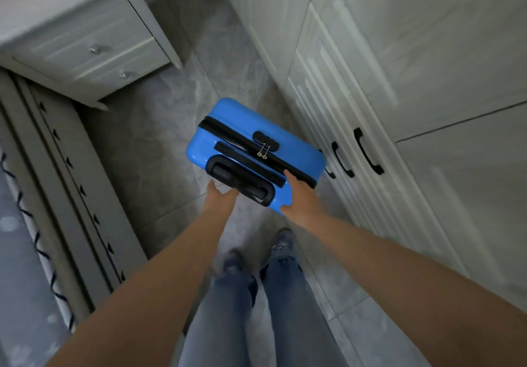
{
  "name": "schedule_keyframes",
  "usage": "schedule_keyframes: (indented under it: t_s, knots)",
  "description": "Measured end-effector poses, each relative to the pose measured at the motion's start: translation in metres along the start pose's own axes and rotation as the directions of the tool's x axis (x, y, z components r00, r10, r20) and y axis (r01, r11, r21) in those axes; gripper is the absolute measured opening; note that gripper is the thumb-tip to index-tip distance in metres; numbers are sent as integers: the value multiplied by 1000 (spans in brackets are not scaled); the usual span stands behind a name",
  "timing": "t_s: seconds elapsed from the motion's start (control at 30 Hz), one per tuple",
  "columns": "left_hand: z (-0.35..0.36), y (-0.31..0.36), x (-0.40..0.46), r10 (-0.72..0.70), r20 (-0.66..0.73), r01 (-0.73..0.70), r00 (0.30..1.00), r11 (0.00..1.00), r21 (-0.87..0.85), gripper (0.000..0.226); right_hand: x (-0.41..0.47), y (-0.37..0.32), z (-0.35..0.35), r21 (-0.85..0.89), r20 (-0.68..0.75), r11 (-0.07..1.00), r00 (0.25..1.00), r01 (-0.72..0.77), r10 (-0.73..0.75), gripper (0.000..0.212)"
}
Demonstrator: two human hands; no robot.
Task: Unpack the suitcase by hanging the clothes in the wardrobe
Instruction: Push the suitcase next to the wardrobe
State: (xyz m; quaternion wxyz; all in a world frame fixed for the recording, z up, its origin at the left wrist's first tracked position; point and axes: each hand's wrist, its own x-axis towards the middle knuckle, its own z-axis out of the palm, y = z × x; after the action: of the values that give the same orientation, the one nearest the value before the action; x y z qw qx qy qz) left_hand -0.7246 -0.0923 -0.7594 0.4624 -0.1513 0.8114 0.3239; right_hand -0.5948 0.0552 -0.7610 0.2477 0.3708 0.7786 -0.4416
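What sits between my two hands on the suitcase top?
In the head view, the black telescopic handle, recessed in the blue suitcase, lies between the left hand and right hand.

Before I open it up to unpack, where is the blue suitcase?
In the head view the blue suitcase stands upright on the floor, mid-frame, close beside the closed wardrobe on the right, with both hands at its near end.

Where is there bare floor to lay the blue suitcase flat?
Bare tile floor lies left of the suitcase, bordered by the nightstand and bed frame. On its right it is crowded: the wardrobe stands close alongside. Feet take the near floor.
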Motion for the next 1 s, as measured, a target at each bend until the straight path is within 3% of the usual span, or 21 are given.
schedule_keyframes:
  t_s: [0.07,0.2,0.37,0.43,0.6,0.7,0.87,1.0]
  knots:
    - [9,2,-1,-39,-3,38,999,986,-160,90,8,1,-7,-14,11,1000,1000,-17,18,92]
    - [18,-7,14,-157,76,171,985,954,-246,97,30,2,-13,-58,1,996,998,-60,61,99]
    - [11,10,48,-214,147,252,966,910,-329,82,65,-4,-23,-63,-24,991,993,-117,116,107]
    - [8,23,69,-187,149,227,971,917,-328,70,84,-10,-26,-145,-47,978,989,-148,143,115]
    - [-11,44,99,-238,232,316,943,855,-410,59,121,-24,-16,-409,-65,873,963,-266,263,145]
    - [-22,48,111,-195,291,293,937,891,-346,62,133,-29,-8,-403,-111,852,942,-335,318,152]
    - [-48,76,145,-21,162,60,987,970,-237,44,152,-63,-4,-324,-159,861,920,-393,360,140]
    - [-85,117,187,116,98,-75,988,935,-346,66,177,-113,8,-208,-177,870,892,-447,416,128]
